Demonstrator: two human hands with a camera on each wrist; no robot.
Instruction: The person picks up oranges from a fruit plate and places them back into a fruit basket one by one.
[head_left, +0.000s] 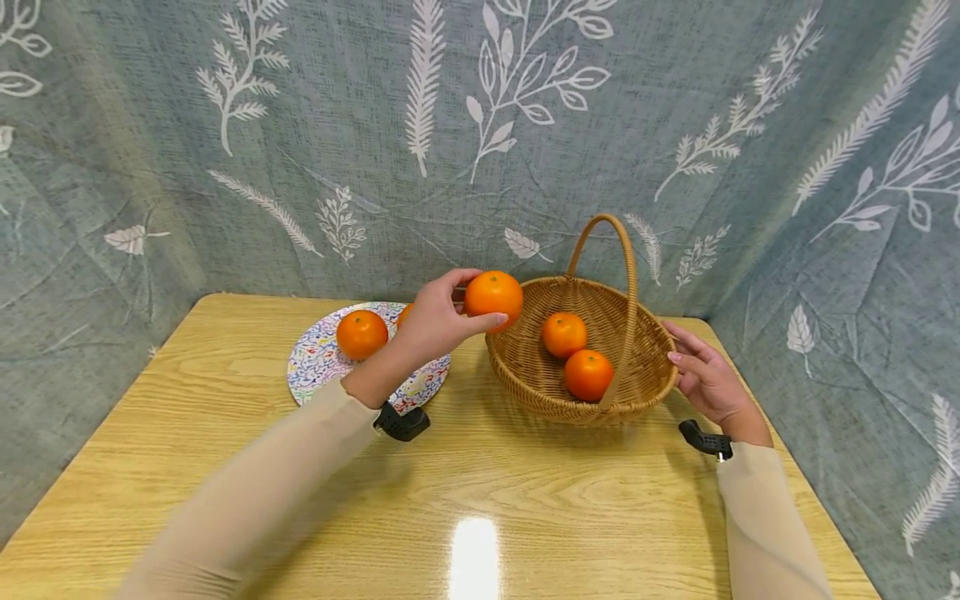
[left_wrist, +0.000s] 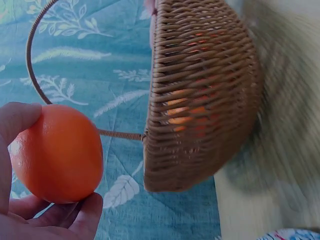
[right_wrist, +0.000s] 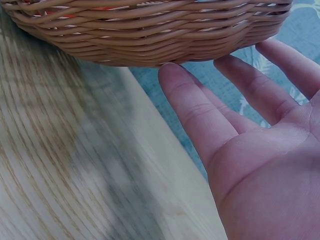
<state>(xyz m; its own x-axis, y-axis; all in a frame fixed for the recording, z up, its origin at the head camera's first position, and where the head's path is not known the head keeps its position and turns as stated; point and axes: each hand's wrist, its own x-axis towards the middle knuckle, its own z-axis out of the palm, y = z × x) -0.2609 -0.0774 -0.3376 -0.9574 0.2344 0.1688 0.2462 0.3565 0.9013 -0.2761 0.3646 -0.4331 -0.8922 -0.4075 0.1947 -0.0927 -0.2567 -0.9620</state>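
Note:
In the head view, my left hand point(head_left: 441, 315) grips an orange point(head_left: 493, 300) in the air, between the plate and the left rim of the wicker basket point(head_left: 517, 387). The left wrist view shows thumb and fingers around this orange point(left_wrist: 62, 155), apart from the basket wall point(left_wrist: 205, 100). Inside the basket lie two more oranges, one point(head_left: 564, 335) behind the other point(head_left: 588, 375). My right hand point(head_left: 708, 375) touches the basket's right side, its fingers fairly straight against the weave point(right_wrist: 165, 40) in the right wrist view.
A patterned plate point(head_left: 311, 367) at left holds an orange point(head_left: 362, 334) and another orange point(head_left: 405, 315), mostly hidden behind my left hand. The basket's tall handle point(head_left: 628, 275) arches over its opening. Behind the wooden table point(head_left: 570, 500) hangs a leaf-printed cloth point(head_left: 360, 125).

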